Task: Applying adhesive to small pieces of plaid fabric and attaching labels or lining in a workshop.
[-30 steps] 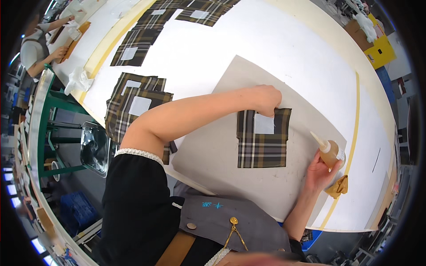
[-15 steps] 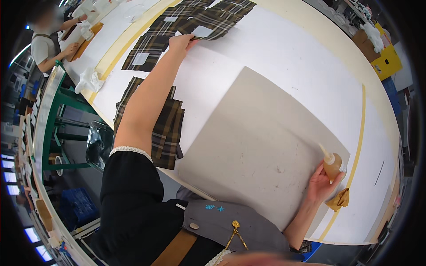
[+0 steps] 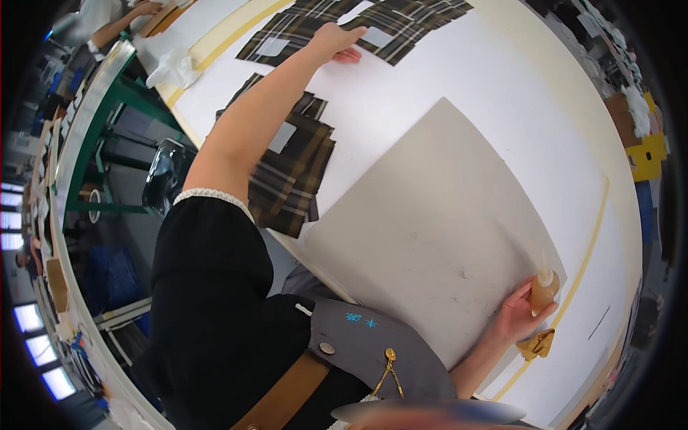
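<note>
My left hand (image 3: pixel 337 43) reaches to the far side of the table, thumb and fingers apart, at the near edge of a dark plaid fabric piece (image 3: pixel 401 51) with a whitish patch on it. This piece lies among several overlapping plaid pieces. A nearer stack of plaid pieces (image 3: pixel 295 175), its top one also bearing a pale patch, lies partly behind my left forearm. At the right, my right hand (image 3: pixel 522 315) is wrapped round a small squeeze bottle (image 3: pixel 545 292) with a pale nozzle pointing up and amber contents. It is held over the right edge of a grey board (image 3: pixel 430 229).
A crumpled brown-gold wrapper (image 3: pixel 536 345) lies beside my right hand, by a yellow tape strip (image 3: pixel 584 254). White crumpled plastic (image 3: pixel 174 69) sits at the table's left edge. Below it stand a green frame (image 3: pixel 107 107) and black stool (image 3: pixel 168 175). A co-worker (image 3: pixel 118 21) is at far left.
My left hand has let go of the plaid piece it was lifting, which now lies flat. The view has shifted, and the bottle stays in my right hand, more upright.
</note>
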`<state>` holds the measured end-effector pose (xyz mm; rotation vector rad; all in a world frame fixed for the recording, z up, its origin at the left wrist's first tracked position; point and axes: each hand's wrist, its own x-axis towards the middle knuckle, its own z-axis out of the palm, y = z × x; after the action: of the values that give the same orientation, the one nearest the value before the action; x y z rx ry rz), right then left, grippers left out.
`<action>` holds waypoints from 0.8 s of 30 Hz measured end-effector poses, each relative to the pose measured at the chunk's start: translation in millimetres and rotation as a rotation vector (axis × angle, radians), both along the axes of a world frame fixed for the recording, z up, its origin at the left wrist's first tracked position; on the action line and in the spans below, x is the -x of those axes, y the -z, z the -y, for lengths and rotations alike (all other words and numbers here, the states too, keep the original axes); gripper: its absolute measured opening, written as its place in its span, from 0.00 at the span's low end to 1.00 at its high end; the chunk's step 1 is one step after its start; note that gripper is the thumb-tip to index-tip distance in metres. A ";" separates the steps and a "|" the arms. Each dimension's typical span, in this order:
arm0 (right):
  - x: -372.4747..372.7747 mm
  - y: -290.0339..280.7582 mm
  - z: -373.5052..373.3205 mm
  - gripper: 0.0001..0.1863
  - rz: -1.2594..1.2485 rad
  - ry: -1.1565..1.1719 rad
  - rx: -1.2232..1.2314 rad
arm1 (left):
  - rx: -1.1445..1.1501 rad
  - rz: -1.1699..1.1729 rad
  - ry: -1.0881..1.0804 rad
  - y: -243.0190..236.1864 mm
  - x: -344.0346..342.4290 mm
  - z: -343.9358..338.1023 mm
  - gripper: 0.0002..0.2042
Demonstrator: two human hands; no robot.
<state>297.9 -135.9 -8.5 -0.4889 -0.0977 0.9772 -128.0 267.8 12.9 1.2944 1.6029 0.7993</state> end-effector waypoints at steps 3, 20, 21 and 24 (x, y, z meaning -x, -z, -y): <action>-0.8 -2.7 0.5 0.28 -0.118 -0.089 -0.075 | -0.124 -0.546 0.340 -20.3 27.0 31.5 0.19; 13.1 -4.6 12.1 0.29 -0.218 -0.134 -0.048 | -0.318 -0.642 0.781 -43.6 61.5 147.4 0.07; 13.4 -3.9 15.1 0.29 -0.243 -0.141 -0.056 | -0.330 -0.638 0.806 -46.4 53.8 149.8 0.07; 22.5 -9.0 19.8 0.29 -0.226 -0.076 -0.051 | -0.302 -0.382 0.940 -61.6 12.3 159.0 0.06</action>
<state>275.4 -155.7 0.5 -0.3267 0.0626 1.0952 -140.3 108.8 74.4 2.2545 0.9371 0.1962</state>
